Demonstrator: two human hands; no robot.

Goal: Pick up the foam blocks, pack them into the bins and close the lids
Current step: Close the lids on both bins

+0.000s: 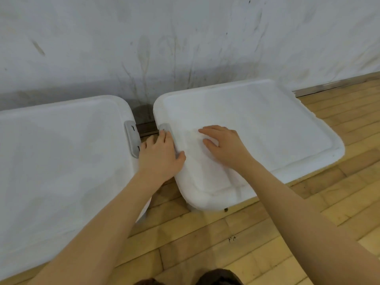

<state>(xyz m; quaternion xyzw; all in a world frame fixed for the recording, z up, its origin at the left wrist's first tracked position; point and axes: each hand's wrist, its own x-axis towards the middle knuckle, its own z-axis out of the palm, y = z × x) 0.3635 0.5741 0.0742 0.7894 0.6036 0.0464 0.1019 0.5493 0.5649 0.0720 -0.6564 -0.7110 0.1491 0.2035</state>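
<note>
White lids cover both bins on the wooden floor [267, 233]. Left hand [159, 156] grips the right lid [257, 124] edge by its grey latch [164, 126]. Right hand [224, 147] lies flat and released on top.

Both lids are down, so whatever lies inside the bins is hidden, foam blocks included. The left bin's lid [61, 161] runs off the picture's left and bottom edges; its body barely shows beneath it. The left hand [159, 155] covers most of the grey latch [164, 127] on the right bin's lid [257, 128], and its fingertips drop out of sight into the gap between the bins. The right bin's walls are almost wholly hidden under its lid. Both forearms are cut off by the bottom edge. A dark shape [218, 277] at the bottom edge is too cropped to tell.
</note>
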